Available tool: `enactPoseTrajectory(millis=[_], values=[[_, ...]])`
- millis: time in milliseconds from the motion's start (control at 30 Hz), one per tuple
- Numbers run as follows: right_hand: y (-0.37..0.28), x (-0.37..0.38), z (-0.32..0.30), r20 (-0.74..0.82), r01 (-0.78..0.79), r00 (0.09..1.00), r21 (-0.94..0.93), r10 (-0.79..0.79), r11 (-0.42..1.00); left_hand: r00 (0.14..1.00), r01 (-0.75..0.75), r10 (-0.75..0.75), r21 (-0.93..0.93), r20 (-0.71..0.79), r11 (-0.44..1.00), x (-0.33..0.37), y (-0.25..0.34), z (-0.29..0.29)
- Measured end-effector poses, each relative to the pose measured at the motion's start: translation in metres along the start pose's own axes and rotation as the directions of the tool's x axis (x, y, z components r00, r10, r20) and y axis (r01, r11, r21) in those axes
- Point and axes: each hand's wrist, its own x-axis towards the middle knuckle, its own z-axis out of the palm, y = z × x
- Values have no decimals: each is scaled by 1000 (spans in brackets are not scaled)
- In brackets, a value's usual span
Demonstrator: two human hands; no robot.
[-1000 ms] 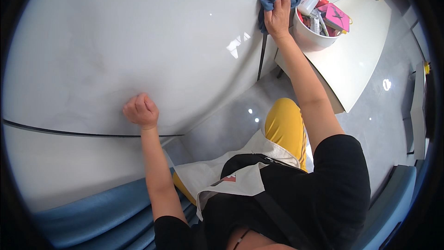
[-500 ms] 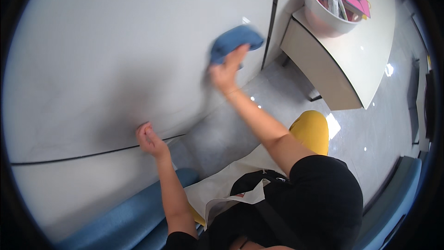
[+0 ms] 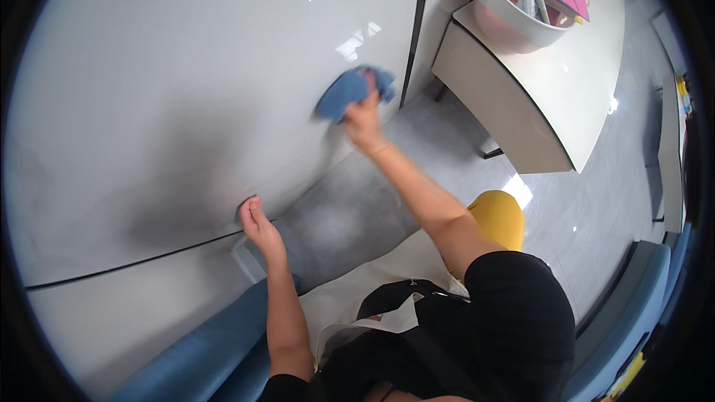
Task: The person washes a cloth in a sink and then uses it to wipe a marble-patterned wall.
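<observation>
A blue cloth (image 3: pixel 345 94) lies bunched against the glossy white tabletop (image 3: pixel 223 45), close to its right edge. My right hand (image 3: pixel 363 120) presses on the cloth, with its fingers partly sunk in the folds and slightly blurred. Along the near edge of the tabletop, my left hand (image 3: pixel 261 227) is closed in a loose fist, thumb over curled fingers, and nothing shows in it. I cannot tell whether it touches the edge.
To the right, a smaller white table (image 3: pixel 551 82) carries a white bowl (image 3: pixel 514 26) full of packets and a pink item. Blue cushioned seats stand at lower left (image 3: pixel 201 342) and lower right (image 3: pixel 625 313). Grey shiny floor (image 3: pixel 335 208) runs between the tables.
My right hand and the blue cloth have moved slightly left and nearer across the tabletop. My left hand has shifted a little right. The whole view has also shifted slightly.
</observation>
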Motion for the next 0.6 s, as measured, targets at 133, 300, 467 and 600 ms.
enactPoseTrajectory(millis=[133, 300, 467, 600], values=[[61, 40, -51, -181, -102, 979, -23, 96, 995, 1000, 3, -1, 61, -22, 998, 2, -1, 3], [105, 24, -75, -234, -481, 839, 104, 491, 871, 999, -30, 32, 116, -15, 993, -1, -7, 3], [45, -3, -30, -74, -514, 734, 591, 675, 622, 985, 156, -160, -68, -64, 985, -12, -41, -4], [-86, -47, 38, 246, -691, 573, 657, 782, 300, 912, 373, -398, -198, -101, 906, -22, -64, -21]])
